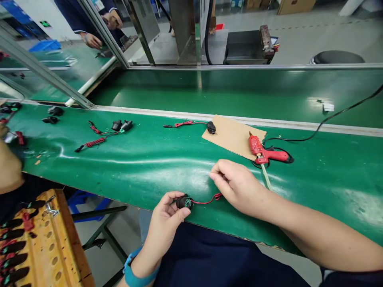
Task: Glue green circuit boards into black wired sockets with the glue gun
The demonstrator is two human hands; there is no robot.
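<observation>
My left hand [166, 217] is closed round a small black round socket part [184, 202] at the near edge of the green conveyor belt [143, 163]. A thin red wire [206, 200] runs from that part to my right hand [236, 185], whose fingers are curled over the wire's far end; the grip itself is hidden under the hand. A blue band sits on my left wrist. Just beyond my right hand lies a red glue gun [265, 150], partly on a brown cardboard sheet [231, 135].
More black parts with red wires lie on the belt: one on the cardboard [211, 127], several further left [119, 126]. A wooden rack with holes [50, 243] holds parts at lower left. Another person's arm [8, 167] is at the left, a third person's hands [92, 40] far back.
</observation>
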